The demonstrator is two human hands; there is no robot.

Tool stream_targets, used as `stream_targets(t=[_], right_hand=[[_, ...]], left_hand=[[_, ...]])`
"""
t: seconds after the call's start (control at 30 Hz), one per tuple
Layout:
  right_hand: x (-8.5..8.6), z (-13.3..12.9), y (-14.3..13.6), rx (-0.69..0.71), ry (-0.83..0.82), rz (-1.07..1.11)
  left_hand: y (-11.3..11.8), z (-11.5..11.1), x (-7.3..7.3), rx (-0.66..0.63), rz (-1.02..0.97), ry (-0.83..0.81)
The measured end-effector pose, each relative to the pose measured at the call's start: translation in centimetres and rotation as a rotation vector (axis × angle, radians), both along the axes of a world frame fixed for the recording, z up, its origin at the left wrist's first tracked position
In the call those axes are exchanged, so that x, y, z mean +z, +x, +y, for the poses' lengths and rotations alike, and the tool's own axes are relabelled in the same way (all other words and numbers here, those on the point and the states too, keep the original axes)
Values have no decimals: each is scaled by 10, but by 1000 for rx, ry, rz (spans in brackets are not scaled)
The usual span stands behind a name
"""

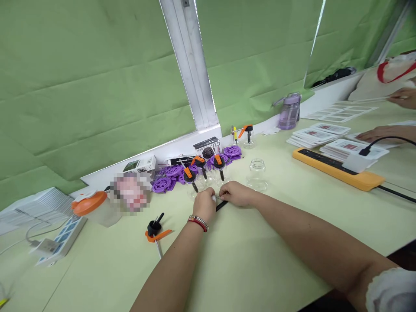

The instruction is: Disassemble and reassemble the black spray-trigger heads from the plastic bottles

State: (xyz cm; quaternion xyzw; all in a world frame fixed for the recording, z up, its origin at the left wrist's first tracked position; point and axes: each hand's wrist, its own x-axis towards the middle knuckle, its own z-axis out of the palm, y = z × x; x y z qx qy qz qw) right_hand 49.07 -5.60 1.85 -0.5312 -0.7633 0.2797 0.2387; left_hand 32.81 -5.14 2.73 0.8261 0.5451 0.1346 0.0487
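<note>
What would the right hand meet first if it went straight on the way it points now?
The right hand would likely meet the left hand, close ahead; depth around the small black piece beside them is hard to judge.

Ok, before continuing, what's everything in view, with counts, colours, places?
table: 1, pale green, foreground
sheeting: uncounted, green, behind table
lidded jars: 4, clear, back centre
loose top: 1, black and orange, front left
open jar: 1, clear, right of centre
parts heap: 1, purple, around lidded jars
boxes: at least 2, black and white, back
cup: 1, orange lid, left
blurred item: 1, pink, beside cup
bottle: 1, purple, back right
power strips: 2, yellow right, white and blue left
card stacks: several, white, right
bag: 1, white, far right
other hands: 2, bare, right edge
stick: 1, black, centre
left hand: 1, bare, by stick
right hand: 1, bare, by stick
</note>
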Motion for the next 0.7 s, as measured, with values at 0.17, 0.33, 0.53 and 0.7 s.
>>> stream_targets(t=[0.17,0.33,0.53,0.7], right_hand=[[-1,0,-1,5,26,-22],[-2,-2,-1,-5,17,-26],[-8,0,1,10,34,-18],[-9,0,-1,-6,45,4]], left_hand=[[5,-1,0,-20,25,-6],[0,-7,4,-63,39,32],[-53,-33,29,-39,56,141],[-138,-40,34,509,249,208]])
